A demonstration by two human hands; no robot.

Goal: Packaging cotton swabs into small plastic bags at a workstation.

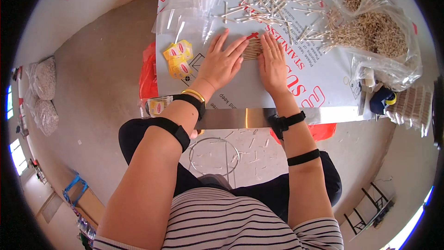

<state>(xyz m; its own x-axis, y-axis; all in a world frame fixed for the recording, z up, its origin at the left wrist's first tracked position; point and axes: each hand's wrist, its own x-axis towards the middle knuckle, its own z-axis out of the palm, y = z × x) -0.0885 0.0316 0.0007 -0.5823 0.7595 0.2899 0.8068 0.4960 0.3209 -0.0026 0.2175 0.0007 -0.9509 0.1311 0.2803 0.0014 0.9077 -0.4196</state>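
Observation:
A flat row of cotton swabs [252, 50] with wooden sticks lies side by side on the printed table film between my hands. My left hand [222, 62] is at its left end, fingers stretched and slightly spread, fingertips touching the sticks. Flat along the row's right end rests my right hand [274, 62], its fingers straight and close together. Neither hand grasps anything. Beyond them is a loose scatter of swabs [282, 0]. To the left lie yellow printed cards [178, 58] and a stack of clear plastic bags [192, 11].
A large clear bag [411, 65] spills bundled swabs [381, 34] on the right. By the front right corner sits a tape dispenser [383, 99]. One filled swab packet [158, 106] lies at the front left edge. Red plastic bags [148, 71] hang beside the table [319, 104].

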